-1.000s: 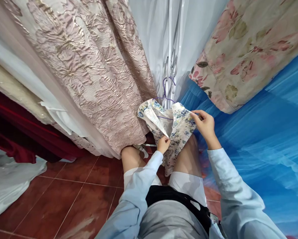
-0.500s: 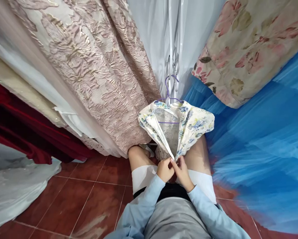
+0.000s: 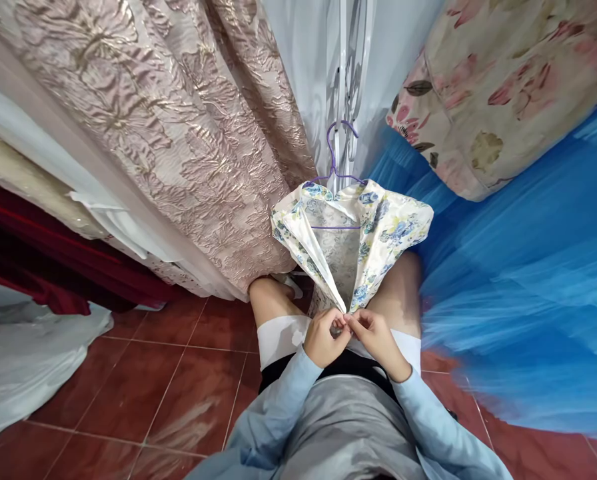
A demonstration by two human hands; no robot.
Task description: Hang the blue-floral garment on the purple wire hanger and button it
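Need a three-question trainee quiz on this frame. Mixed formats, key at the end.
1. Fill in: the floral garment is on a ____ hanger.
2. True or false: the left hand and right hand are close together at the garment's front opening.
3. Which fabric is just right of the garment in the picture? A) dark red B) blue C) green

Key: 1. purple. 2. True. 3. B, the blue fabric.

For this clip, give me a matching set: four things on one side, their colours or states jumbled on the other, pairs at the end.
1. hanger
2. floral garment
3. gauzy fabric on the right
4. tiled floor

A. reddish brown
B. held by left hand and right hand
C. purple
D. bright blue

Pairs: 1-C, 2-B, 3-D, 4-A
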